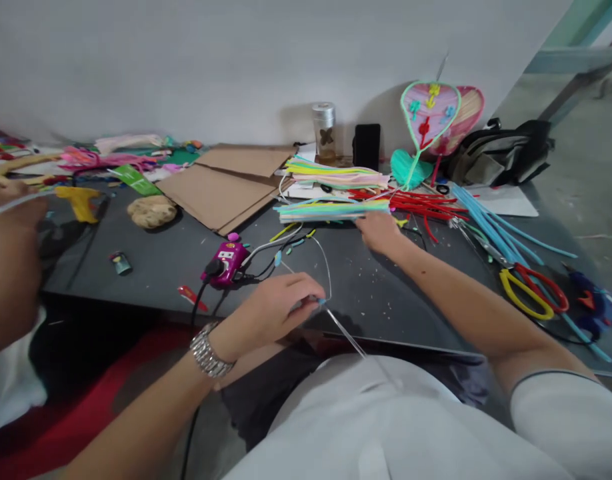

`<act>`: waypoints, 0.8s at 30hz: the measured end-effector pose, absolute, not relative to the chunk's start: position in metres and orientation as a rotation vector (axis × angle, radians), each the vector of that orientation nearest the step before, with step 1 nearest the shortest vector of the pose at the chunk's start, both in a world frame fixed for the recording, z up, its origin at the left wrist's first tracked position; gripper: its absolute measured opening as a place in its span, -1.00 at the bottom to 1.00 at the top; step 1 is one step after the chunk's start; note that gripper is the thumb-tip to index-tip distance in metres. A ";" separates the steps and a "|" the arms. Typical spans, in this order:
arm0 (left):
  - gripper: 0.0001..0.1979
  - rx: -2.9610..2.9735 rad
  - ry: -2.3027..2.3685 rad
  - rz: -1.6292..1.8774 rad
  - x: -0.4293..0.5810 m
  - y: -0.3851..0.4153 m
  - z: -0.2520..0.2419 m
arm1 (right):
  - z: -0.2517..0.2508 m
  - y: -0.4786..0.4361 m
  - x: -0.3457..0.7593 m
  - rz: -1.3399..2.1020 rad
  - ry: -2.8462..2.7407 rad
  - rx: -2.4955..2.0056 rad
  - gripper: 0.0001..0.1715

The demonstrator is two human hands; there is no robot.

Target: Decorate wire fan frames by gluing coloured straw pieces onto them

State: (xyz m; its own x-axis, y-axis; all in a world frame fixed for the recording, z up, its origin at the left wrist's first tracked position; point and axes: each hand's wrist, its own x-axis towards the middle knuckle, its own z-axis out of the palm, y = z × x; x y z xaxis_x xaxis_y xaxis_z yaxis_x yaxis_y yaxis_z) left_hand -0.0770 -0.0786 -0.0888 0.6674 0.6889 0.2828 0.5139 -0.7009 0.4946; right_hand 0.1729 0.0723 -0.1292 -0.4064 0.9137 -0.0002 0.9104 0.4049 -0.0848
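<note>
My left hand (271, 313), with a silver link watch (207, 351) on its wrist, pinches a thin clear rod (343, 331) near the table's front edge. A small blue piece (321, 302) sits at the pinch, and a thin pale wire (322, 263) arcs beside it. My right hand (380, 232) lies against the end of a bundle of pastel striped strips (331, 211), though blur hides its grip. Red stems (421, 207) lie just beyond that hand.
A co-worker's hand (11, 227) holds a thin rod at far left. On the dark table (376, 300) lie a magenta power socket (226, 263) with cords, cardboard sheets (216, 190), yellow-handled scissors (526, 293), blue sticks (496, 227) and a blue glue gun (586, 300).
</note>
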 end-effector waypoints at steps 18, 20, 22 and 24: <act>-0.67 2.482 1.071 0.799 -0.062 -0.048 -0.159 | -0.137 -0.003 0.210 0.464 -2.416 -1.184 -0.83; -0.73 2.416 1.191 0.946 -0.066 -0.062 -0.161 | -0.141 -0.011 0.203 0.433 -2.427 -1.097 -0.82; -0.81 2.367 1.279 1.029 -0.067 -0.074 -0.163 | -0.145 -0.019 0.195 0.405 -2.446 -1.000 -0.80; -0.86 2.338 1.338 1.065 -0.064 -0.082 -0.167 | -0.149 -0.030 0.187 0.402 -2.476 -0.911 -0.77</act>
State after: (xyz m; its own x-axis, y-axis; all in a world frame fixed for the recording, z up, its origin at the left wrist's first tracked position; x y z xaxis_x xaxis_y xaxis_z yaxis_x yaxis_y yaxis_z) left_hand -0.0639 -0.0820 -0.1666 0.3134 0.8238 0.4724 0.6454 -0.5497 0.5304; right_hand 0.1875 -0.0300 -0.1491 -0.6701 0.6670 0.3256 0.5299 0.7371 -0.4194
